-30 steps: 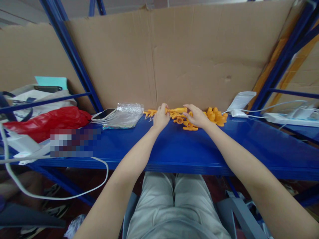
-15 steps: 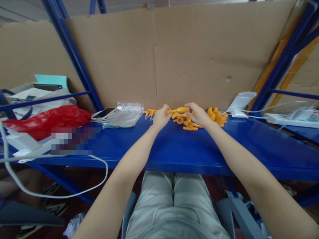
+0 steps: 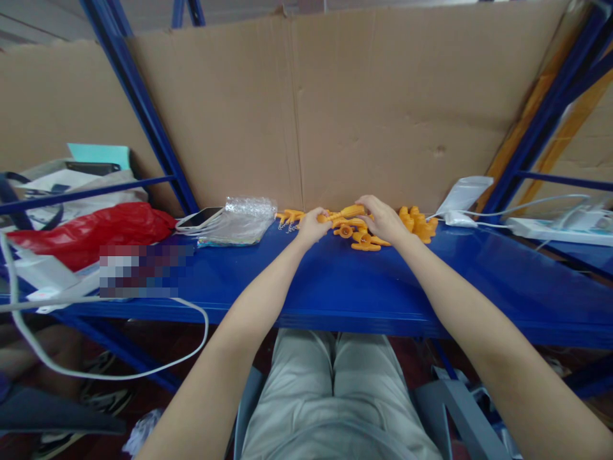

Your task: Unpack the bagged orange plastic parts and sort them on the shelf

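Both my hands reach to the back of the blue shelf (image 3: 335, 287). My left hand (image 3: 312, 228) and my right hand (image 3: 382, 219) are closed on the two ends of one long orange plastic piece (image 3: 348, 211), held just above a small heap of orange plastic parts (image 3: 359, 237). More orange parts (image 3: 416, 223) are stacked to the right of my right hand. A few orange pieces with small chains (image 3: 287, 217) lie left of my left hand.
A clear plastic bag (image 3: 242, 220) and a phone (image 3: 198, 219) lie left of the parts. A red bag (image 3: 96, 233) and white cables (image 3: 110, 374) fill the left end. A white pouch (image 3: 463, 193) and power strip (image 3: 555, 229) are at the right. Cardboard (image 3: 383, 102) backs the shelf.
My hands have shifted slightly on the long orange piece. Its right end has risen a little and my left hand has turned lower.
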Demonstrator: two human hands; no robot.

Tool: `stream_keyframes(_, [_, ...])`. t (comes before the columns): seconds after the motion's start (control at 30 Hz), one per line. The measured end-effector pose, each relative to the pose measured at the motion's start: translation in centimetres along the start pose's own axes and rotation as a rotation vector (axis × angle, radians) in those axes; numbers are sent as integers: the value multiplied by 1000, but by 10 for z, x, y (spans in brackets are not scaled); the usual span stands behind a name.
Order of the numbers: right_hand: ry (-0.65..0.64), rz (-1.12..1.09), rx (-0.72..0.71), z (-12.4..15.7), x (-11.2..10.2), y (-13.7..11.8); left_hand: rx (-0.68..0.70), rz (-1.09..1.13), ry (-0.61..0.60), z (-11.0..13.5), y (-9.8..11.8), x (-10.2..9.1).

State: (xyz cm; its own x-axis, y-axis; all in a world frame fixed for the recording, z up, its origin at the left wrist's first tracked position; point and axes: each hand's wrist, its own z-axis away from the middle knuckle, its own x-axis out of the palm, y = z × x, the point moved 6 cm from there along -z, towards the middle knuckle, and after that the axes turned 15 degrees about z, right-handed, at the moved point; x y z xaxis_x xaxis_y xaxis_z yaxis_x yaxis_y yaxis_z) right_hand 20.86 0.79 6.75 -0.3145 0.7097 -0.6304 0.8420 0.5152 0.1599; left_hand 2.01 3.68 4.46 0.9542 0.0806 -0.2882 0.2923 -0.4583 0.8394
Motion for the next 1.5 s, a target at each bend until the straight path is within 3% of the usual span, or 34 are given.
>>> stream_keyframes(0.23, [-104,82,16,2,4,-3,187,-301,37,7,13,-4])
stream_keyframes(0.4, [-195,139,-13,3,12,-11,227,-438,11,11,20,-2])
stream_keyframes(0.67, [-236,193,-8,-1,18,-26,291,-447,13,12,23,1])
stream_keyframes(0.93, [-274,207,20,-1,17,-27,265,-482,-29,14,23,5])
stream_keyframes(1.27, [-271,304,-50,-5,9,-36,203,-404,-1,10,18,3])
stream_keyframes(1.5, [-259,363,-99,-5,9,-39,241,-419,-22,11,22,2])
